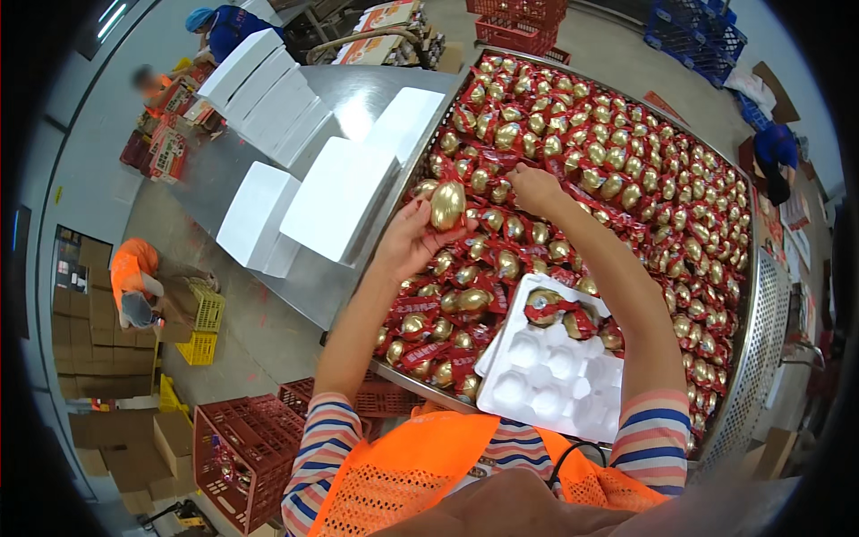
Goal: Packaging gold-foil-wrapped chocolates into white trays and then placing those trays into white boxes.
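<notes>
Over the left part of a wide metal bin (pixel 750 259), my left hand (pixel 413 240) is closed around a gold-wrapped egg (pixel 448 206). Red ends of wrapper show beside that egg. My right hand (pixel 535 191) reaches down among the gold eggs with red wrappers (pixel 631 195) that fill the bin. Its fingertips are bent together; what they pinch, if anything, I cannot make out. Between my forearms, a white foam egg tray (pixel 548 369) rests on the eggs at the near edge. Gold eggs sit in its far row, partly behind my right forearm, and several nearer cups hold nothing.
Stacked white foam boxes (pixel 338 199) stand on a steel table (pixel 199 195) to the left. Red crates (pixel 253 447) are at the lower left, blue crates (pixel 693 36) at the far right. A person in an orange vest (pixel 134 268) bends beside yellow crates (pixel 199 347); other people work farther off.
</notes>
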Demonstrator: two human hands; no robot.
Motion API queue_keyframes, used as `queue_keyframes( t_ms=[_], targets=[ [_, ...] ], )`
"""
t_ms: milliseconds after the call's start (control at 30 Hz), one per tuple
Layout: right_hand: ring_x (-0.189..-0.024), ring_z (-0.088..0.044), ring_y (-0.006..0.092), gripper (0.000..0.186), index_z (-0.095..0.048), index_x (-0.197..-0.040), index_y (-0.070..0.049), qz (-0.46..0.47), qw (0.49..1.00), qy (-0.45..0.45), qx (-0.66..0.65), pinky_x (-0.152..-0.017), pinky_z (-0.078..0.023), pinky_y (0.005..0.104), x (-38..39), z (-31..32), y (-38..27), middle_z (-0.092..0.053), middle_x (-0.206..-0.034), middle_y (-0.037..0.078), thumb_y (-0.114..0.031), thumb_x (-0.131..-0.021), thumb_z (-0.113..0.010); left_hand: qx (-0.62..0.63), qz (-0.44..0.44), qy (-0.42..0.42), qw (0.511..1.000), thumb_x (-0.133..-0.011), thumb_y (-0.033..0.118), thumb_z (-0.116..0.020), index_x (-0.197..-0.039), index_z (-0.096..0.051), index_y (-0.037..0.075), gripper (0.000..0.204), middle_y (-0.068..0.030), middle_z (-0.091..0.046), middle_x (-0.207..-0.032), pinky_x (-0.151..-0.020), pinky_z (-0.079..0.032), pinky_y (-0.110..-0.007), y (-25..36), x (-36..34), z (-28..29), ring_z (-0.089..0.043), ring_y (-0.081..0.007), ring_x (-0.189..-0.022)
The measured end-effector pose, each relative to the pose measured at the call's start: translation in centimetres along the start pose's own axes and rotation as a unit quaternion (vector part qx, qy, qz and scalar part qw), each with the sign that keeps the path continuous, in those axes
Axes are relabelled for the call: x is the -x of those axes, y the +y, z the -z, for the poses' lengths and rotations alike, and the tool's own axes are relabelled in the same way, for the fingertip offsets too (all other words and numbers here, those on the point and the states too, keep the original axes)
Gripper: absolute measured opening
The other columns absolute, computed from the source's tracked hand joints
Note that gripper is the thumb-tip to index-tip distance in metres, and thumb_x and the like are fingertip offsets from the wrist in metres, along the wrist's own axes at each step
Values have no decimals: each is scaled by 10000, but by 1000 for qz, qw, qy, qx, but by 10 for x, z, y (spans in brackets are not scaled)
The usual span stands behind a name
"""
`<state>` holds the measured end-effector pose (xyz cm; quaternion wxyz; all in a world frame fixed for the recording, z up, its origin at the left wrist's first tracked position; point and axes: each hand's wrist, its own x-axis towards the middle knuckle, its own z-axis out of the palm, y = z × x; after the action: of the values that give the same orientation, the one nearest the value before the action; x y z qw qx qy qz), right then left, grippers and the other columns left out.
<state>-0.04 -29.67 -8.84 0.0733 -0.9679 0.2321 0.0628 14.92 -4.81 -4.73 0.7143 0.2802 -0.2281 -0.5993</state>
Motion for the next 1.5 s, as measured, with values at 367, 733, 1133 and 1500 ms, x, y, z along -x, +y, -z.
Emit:
queue_keyframes(
  t_ms=[367, 733, 1133, 1500],
  targets=[
    [-1048, -676, 278, 475, -684, -1183, -143, -38, 997, 42, -45, -864, -563, 401, 10, -3, 17, -684, -1082, 93, -209, -739, -840, 127, -7, 28, 991, -1016, 193, -604, -1482, -399, 62, 526, -125, -543, -1437, -1107, -476, -461, -11, 55, -31, -554, -311, -1318],
    [-1029, -707, 196, 410, -516, -1373, -14, 6, 589, 3, -808, -887, -607, 381, 183, 85, 8, -685, -1213, 91, -285, -1066, -545, 137, 62, 7, 989, -1008, 373, -616, -1468, -411, 22, 614, -176, -565, -1392, -928, -605, -415, -26, 67, -40, -640, -314, -1182],
    [-979, -683, 134, 166, -545, -1146, -62, -139, 562, 204, -789, -752, -614, 301, 320, 71, -39, -655, -1121, 56, -158, -1024, -603, -506, 121, -194, 832, -910, 234, -752, -1188, -664, 39, 352, -91, -694, -1118, -862, -555, -338, -28, 59, -137, -681, -210, -1015],
    [-993, -661, 105, 232, -556, -1163, -79, -94, 554, 192, -805, -761, -589, 270, 335, 47, -46, -637, -1136, 21, -183, -989, -669, -832, -39, -305, 462, -870, 318, -752, -1152, -649, 76, 386, -154, -580, -1122, -809, -530, -454, -68, 80, -172, -635, -342, -972]
  ],
)
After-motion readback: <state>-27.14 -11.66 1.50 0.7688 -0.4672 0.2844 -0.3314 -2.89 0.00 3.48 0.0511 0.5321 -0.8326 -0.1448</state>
